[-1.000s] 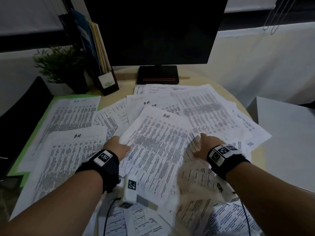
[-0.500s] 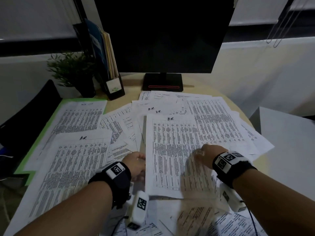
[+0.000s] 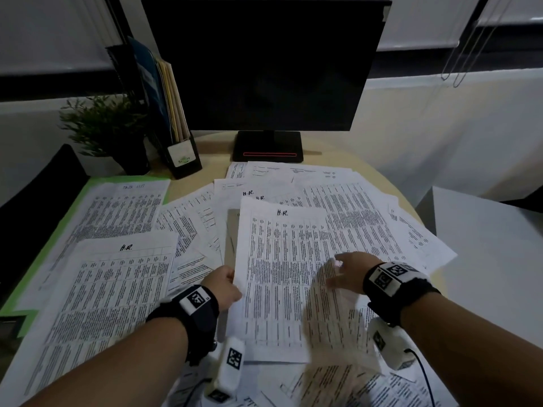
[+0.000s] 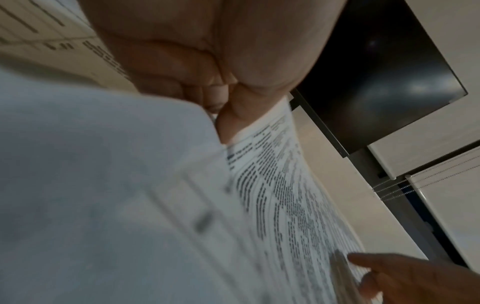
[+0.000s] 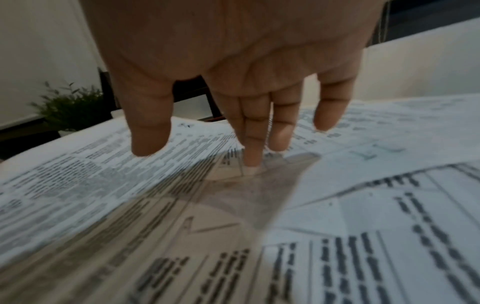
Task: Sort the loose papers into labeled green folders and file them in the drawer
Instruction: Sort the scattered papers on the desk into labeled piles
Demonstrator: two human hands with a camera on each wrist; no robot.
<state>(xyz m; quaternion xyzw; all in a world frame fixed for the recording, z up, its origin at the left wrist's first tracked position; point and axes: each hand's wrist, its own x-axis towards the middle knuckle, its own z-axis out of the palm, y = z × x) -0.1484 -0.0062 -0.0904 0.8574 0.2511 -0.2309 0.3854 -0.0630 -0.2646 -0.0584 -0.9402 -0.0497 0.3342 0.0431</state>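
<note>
Loose papers (image 3: 188, 230) cover round desk (image 3: 317, 148) | left hand (image 3: 224, 284) fingers pinch sheet (image 3: 282, 274) | right hand (image 3: 349, 273) fingers extended

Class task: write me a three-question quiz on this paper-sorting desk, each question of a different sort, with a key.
1. True or false: the left hand pinches the edge of the H.R. sheet.
2. What do the right hand's fingers do? A) crumple a sheet B) lie straight, tips on the paper C) grip a pen
3. Fill in: the sheet on the green folder is headed "____ LIST".

Key: 1 true; 2 B; 3 TASK.
</note>
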